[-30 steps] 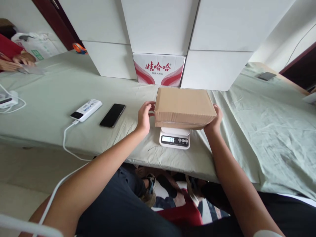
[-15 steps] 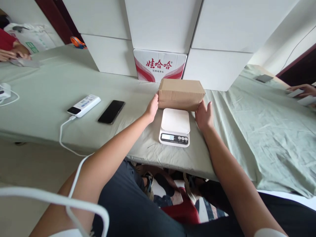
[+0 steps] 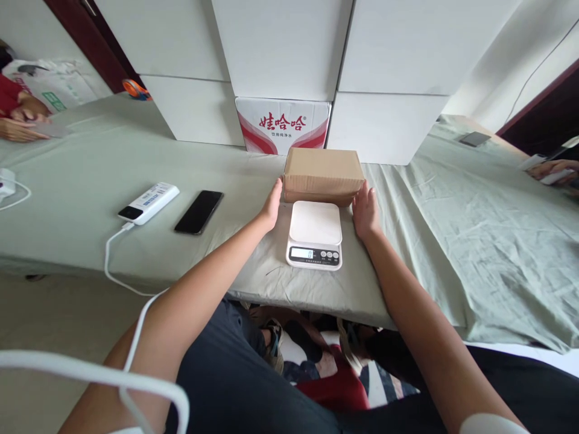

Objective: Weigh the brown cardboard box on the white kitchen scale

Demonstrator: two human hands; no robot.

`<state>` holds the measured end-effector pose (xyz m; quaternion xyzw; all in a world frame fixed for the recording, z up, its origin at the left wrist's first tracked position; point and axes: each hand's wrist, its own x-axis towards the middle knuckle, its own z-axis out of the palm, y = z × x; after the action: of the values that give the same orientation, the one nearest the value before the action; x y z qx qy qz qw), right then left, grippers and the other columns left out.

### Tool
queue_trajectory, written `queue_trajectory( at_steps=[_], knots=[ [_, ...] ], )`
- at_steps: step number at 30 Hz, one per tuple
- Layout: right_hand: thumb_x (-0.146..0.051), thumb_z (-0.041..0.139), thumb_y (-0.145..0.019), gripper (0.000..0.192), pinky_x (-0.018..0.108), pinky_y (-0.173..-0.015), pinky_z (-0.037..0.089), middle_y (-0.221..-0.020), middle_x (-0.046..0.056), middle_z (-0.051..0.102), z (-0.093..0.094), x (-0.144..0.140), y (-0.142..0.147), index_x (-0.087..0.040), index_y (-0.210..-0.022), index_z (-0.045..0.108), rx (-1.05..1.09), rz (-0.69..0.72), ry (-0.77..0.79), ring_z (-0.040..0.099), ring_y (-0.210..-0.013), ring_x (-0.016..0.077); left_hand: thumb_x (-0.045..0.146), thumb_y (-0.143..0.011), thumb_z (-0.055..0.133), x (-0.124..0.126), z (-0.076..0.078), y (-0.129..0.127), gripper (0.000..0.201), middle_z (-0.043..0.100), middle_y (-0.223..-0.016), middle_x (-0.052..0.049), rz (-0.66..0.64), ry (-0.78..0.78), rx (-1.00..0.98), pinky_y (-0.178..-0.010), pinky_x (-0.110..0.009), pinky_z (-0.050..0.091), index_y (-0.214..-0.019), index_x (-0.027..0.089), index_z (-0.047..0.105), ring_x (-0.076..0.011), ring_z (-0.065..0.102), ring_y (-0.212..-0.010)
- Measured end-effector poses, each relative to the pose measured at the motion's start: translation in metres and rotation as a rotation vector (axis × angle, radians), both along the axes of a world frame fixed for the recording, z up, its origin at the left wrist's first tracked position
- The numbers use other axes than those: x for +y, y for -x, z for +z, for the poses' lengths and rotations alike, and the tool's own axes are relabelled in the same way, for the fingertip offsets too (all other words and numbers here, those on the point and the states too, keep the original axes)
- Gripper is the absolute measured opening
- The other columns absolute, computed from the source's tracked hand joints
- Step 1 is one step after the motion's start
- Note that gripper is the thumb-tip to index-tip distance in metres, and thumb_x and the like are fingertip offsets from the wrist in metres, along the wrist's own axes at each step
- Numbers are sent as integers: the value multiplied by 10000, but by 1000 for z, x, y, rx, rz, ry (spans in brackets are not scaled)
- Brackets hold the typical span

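Observation:
A brown cardboard box (image 3: 323, 172) rests on the cloth-covered table just behind a white kitchen scale (image 3: 315, 223). The scale's platform is bare and its display reads 0. My left hand (image 3: 272, 204) is beside the box's left end, fingers straight and open, with a slim gap to the cardboard. At the right front corner, my right hand (image 3: 365, 211) is open too, its fingers stretched out along the box; whether they touch it I cannot tell.
Large white boxes (image 3: 289, 48) and a red-and-white printed carton (image 3: 284, 126) form a wall behind. Left lie a black phone (image 3: 199, 212) and a white power bank (image 3: 149, 204) with a cable (image 3: 108, 256) crossing my left arm. Other people's hands (image 3: 22, 123) show at both sides.
The cardboard box has come down onto the table behind the scale, and my hands have loosened from its ends. The display went from about 30 to 0. My view shifted slightly.

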<state>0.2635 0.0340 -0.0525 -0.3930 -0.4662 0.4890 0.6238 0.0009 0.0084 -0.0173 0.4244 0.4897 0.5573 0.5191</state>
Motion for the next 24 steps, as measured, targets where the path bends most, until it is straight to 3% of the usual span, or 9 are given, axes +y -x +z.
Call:
queue_trajectory(
  at_steps=[3,9,15,20,24],
  knots=[
    [-922,535,-825,855,532,-1465,94,-1828,-114,325,-2,-2,-4,-460,-1544,543,12,-93,3,150,-1769,216,577,-1119,247,1,-1,3,715,208,-1870,-11,37,0,14,-1416,-345,166,-1739,243,369,-170,168,-1745],
    [-906,554,-814,853,514,-1468,101,-1835,-103,317,0,-6,-5,-437,-1526,558,16,-100,-5,179,-1764,227,613,-1110,231,-1,3,7,758,182,-1879,-35,39,-5,32,-1410,-332,165,-1755,228,334,-184,147,-1746],
    [-930,559,-788,869,549,-1457,146,-1809,-65,393,0,-5,-3,-411,-1484,607,1,-80,7,194,-1761,261,666,-1089,280,1,1,9,776,230,-1871,-44,43,-14,36,-1406,-338,191,-1736,252,384,-207,177,-1742],
    [-901,594,-792,853,526,-1449,217,-1763,-11,482,6,-10,-2,-370,-1458,637,5,-20,-6,337,-1714,268,611,-1104,239,1,0,9,778,193,-1875,-63,28,10,42,-1404,-318,180,-1757,197,328,-186,171,-1741],
    [-875,579,-826,813,516,-1437,250,-1745,7,511,9,-13,-1,-356,-1448,650,-7,1,5,372,-1698,268,671,-1084,280,1,-1,8,809,219,-1870,-64,14,16,32,-1403,-335,211,-1743,210,370,-220,185,-1741]
  ],
)
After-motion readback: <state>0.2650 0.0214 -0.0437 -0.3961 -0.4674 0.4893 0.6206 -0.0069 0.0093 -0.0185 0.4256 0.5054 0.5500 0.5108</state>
